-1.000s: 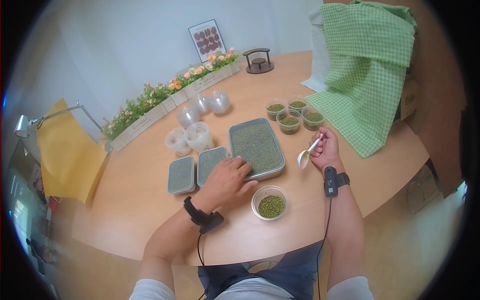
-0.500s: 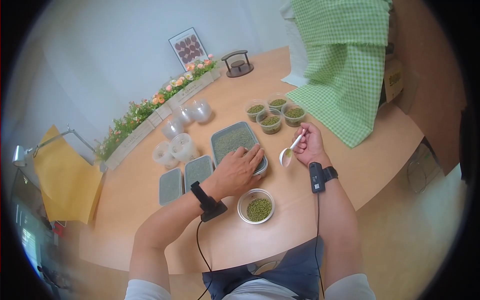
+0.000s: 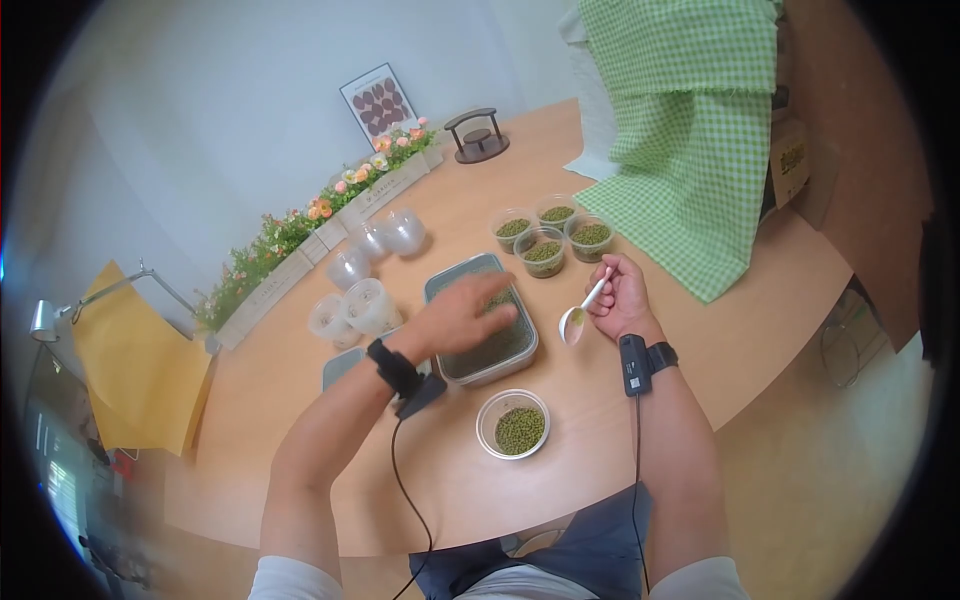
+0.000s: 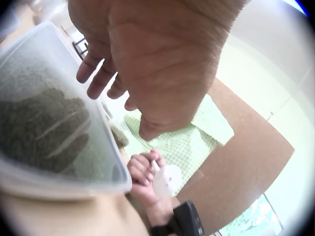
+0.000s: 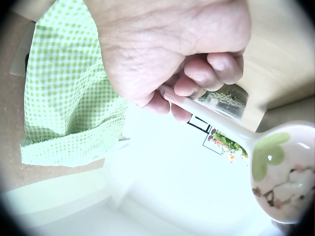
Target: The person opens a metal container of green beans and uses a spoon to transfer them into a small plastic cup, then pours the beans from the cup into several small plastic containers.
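Note:
The left hand (image 3: 462, 315) hovers with spread fingers over the large lidded container (image 3: 490, 372); in the left wrist view a gap shows between that hand (image 4: 157, 64) and the translucent lid (image 4: 54, 123). The right hand (image 3: 622, 300) pinches the handle of a white spoon (image 3: 572, 325), its bowl tilted downward. Close up, the right hand (image 5: 182, 54) has curled fingers round the handle, and the spoon bowl (image 5: 283, 172) has a green and pink pattern. A round tub of green beans (image 3: 513, 424) stands near the table's front edge.
Several small cups with green beans (image 3: 543, 252) stand behind the container. To its left are clear cups (image 3: 372, 306), glass-like bowls (image 3: 404, 232) and a smaller lidded box (image 3: 342, 367), partly hidden by the left arm. A green checked cloth (image 3: 690, 180) hangs at the right.
The left hand first moved right onto the large container's lid, then lifted off it and shifted slightly left. The right hand keeps its grip on the spoon. The head view has shifted.

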### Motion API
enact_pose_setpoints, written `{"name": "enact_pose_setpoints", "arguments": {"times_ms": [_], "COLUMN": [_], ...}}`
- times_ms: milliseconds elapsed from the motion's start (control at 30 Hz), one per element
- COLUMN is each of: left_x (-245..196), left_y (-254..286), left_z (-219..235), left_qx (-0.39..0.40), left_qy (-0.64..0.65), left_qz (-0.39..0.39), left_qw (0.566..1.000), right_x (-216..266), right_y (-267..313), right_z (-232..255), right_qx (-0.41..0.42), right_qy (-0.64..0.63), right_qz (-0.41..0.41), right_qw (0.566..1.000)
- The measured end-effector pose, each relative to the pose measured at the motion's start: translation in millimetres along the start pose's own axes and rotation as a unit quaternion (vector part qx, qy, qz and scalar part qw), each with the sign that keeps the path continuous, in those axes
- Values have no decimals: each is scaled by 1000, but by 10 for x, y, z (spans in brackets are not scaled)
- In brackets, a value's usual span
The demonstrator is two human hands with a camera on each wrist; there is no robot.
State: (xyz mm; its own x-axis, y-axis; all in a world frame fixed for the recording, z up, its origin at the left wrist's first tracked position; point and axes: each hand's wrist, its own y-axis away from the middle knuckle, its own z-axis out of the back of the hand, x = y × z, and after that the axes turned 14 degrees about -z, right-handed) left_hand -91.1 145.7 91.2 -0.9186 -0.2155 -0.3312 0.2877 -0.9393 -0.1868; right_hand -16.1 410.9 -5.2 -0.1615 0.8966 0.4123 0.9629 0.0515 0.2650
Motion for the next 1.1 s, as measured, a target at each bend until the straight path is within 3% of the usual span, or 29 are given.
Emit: {"name": "enact_pose_setpoints", "arguments": {"times_ms": [133,167,233,267,333,433,967,1033,1100], "left_x": [761,885,1054,1097,1189,1179,1232,1325,1404], "left_y": [-292,-340,-450,-500,-560,-611,-587,-560,-427], "left_z": [45,24,4,-4,-46,-31,-125,-178,-73], "left_qx": [-130,-131,-157,-157,-82,-85,-88,-230,-226], "left_qy": [-14,-14,85,86,241,253,246,257,204], "left_qz": [46,43,122,119,187,214,206,149,160], "left_qw": [990,990,976,977,949,940,943,927,939], "right_x": [0,1,-2,6,2,9,28,19,24], "right_y": [-7,3,19,16,0,25,-11,-1,5], "right_z": [14,6,-23,-25,-8,-19,-10,-7,-3], "right_qx": [4,4,-11,-12,-8,4,5,2,3], "right_qy": [4,5,2,2,-1,-1,1,0,2], "right_qz": [-5,-2,-5,-2,-3,-9,-10,-6,-7], "right_qw": [1000,1000,1000,1000,1000,1000,1000,1000,1000]}}
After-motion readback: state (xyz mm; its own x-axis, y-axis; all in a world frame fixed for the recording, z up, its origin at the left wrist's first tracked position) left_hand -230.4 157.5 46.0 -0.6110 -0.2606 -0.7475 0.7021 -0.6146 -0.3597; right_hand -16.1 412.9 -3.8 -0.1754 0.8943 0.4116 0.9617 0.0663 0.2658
